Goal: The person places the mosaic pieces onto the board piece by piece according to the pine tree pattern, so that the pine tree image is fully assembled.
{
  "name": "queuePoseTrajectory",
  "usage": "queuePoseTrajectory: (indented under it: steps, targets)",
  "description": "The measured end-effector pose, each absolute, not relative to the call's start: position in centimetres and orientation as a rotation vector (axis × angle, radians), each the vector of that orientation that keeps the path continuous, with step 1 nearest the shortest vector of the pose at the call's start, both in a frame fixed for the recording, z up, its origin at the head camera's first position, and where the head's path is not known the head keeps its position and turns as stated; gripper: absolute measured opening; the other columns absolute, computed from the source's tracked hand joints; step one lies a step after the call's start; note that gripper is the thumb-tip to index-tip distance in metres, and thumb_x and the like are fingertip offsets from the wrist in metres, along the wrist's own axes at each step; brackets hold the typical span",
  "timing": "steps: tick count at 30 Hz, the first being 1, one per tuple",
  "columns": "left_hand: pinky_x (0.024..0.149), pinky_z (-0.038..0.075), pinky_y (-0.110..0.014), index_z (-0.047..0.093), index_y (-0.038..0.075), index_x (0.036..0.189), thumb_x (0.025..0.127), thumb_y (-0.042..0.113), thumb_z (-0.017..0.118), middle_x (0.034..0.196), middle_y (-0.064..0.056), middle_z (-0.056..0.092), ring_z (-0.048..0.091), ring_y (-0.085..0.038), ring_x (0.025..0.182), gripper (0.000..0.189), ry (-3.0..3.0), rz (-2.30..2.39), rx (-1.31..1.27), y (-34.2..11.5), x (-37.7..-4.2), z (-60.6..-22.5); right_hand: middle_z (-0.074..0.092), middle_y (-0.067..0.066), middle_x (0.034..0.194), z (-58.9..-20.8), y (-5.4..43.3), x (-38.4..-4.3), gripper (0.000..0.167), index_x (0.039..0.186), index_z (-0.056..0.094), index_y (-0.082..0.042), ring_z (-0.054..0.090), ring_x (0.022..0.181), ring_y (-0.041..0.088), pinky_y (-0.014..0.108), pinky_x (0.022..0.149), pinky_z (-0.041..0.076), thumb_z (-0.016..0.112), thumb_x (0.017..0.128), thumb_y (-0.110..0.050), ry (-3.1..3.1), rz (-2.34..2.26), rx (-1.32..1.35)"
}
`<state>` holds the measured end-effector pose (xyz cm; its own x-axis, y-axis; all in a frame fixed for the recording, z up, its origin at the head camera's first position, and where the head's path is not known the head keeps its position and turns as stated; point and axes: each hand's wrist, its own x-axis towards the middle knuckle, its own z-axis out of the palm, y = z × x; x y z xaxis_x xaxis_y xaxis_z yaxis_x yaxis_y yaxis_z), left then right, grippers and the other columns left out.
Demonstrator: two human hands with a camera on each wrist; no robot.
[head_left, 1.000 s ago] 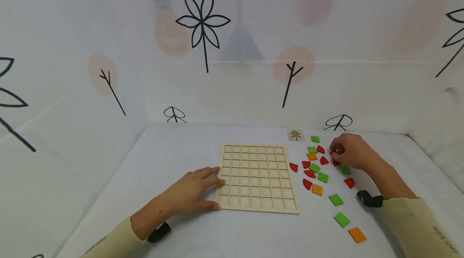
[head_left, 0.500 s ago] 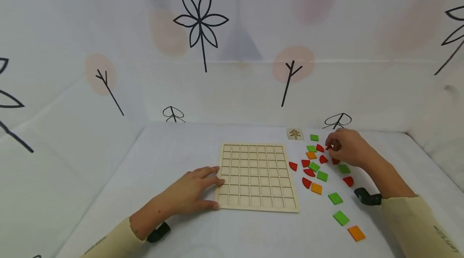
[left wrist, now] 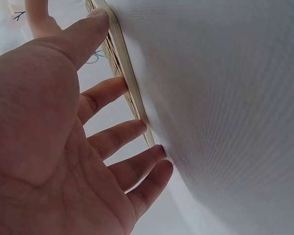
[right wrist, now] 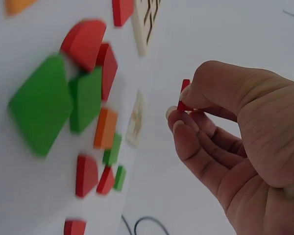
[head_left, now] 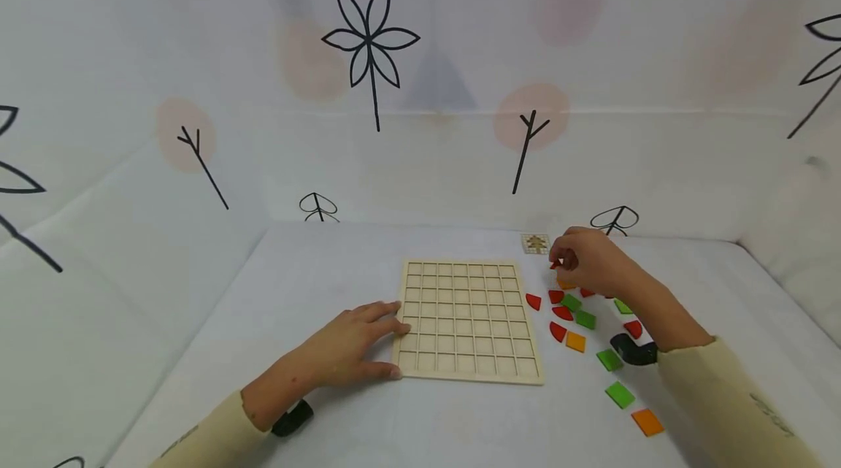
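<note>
A wooden grid board (head_left: 469, 322) lies flat in the middle of the table. Along its left edge rests my left hand (head_left: 355, 347), fingers spread; in the left wrist view its fingertips (left wrist: 118, 84) touch the board's rim (left wrist: 130, 78). My right hand (head_left: 594, 260) is above the far right of the table, pinching a small red piece (right wrist: 184, 95) between thumb and fingers. Below that hand lie loose red quarter-circle pieces (head_left: 557, 331), green squares (head_left: 620, 395) and orange squares (head_left: 647, 423); some are partly hidden by the hand and forearm in the head view.
A small picture card (head_left: 535, 244) with a tree pattern lies behind the board's far right corner. White cloth with printed plants (head_left: 371, 37) forms the back wall. A dark strap mount (head_left: 634, 350) hangs under the right wrist, over the pieces.
My right hand has picked up a red piece from the far right pieces and moved left with it, toward the card and board. The left hand stays on the board's edge.
</note>
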<state>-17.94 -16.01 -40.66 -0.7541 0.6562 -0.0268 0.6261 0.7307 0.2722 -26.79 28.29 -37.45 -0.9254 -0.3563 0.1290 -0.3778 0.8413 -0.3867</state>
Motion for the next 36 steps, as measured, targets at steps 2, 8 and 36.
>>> queuePoseTrajectory:
  steps: [2,8,36]
  targets:
    - [0.114,0.042,-0.060,0.064,0.025,0.144,0.094,0.053,0.078,0.166,-0.011,0.044,0.040,-0.036,0.153,0.059,2.807,0.379,1.052,-16.0,-18.0,-40.7,0.064,0.003,0.094,-37.4,27.3,-27.0,0.015,0.098,0.078,-0.007,0.061,0.083,0.019,0.031,0.072,0.057,0.082,0.084,-0.001,-2.967,0.653,0.637]
    - [0.114,0.042,-0.060,0.063,0.026,0.144,0.094,0.053,0.077,0.166,-0.010,0.043,0.040,-0.035,0.153,0.059,2.807,0.388,1.058,-16.2,-18.0,-40.8,0.062,0.001,0.090,-37.5,24.8,-27.9,0.014,0.093,0.077,-0.008,0.058,0.079,0.015,0.028,0.070,0.055,0.080,0.085,0.002,-2.923,0.635,0.812]
    - [0.117,0.039,-0.059,0.062,0.030,0.146,0.094,0.056,0.077,0.167,-0.005,0.042,0.039,-0.031,0.154,0.060,2.807,0.373,1.015,-16.3,-18.4,-41.1,0.067,-0.002,0.089,-39.6,16.5,-33.0,0.007,0.094,0.077,-0.010,0.060,0.080,0.014,0.037,0.076,0.053,0.079,0.091,-0.005,-2.903,0.800,1.092]
